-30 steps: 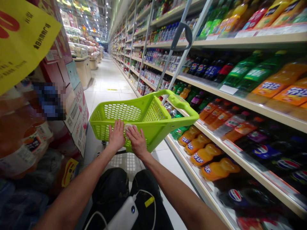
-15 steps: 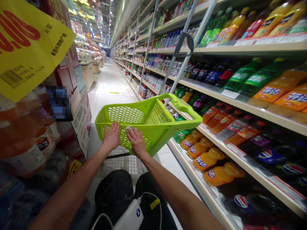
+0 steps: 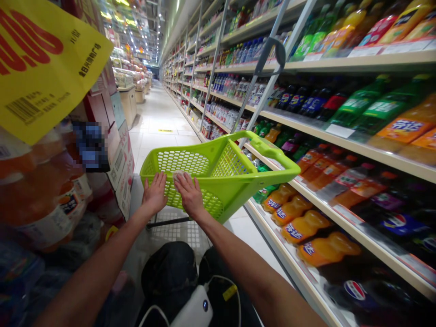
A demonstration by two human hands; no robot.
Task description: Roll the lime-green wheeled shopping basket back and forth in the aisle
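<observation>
A lime-green plastic shopping basket with perforated walls and a long raised handle rolls on a low metal frame ahead of me. My left hand lies flat on its near wall, fingers spread. My right hand rests beside it on the same wall, with a small pale item under its fingertips. What that item is, and whether it sits inside the basket, cannot be made out. Neither hand is wrapped around the handle. The basket's interior shows no clear contents.
Shelves of soft drinks line the right, including orange bottles and Pepsi bottles. A yellow hanging sign and wrapped orange bottles crowd the left. A white power bank lies below. The tiled aisle stretches ahead.
The basket and both hands have shifted right in the picture. The shelves and yellow sign have shifted too, and the sign shows more fully. My hands stay on the basket's near wall.
</observation>
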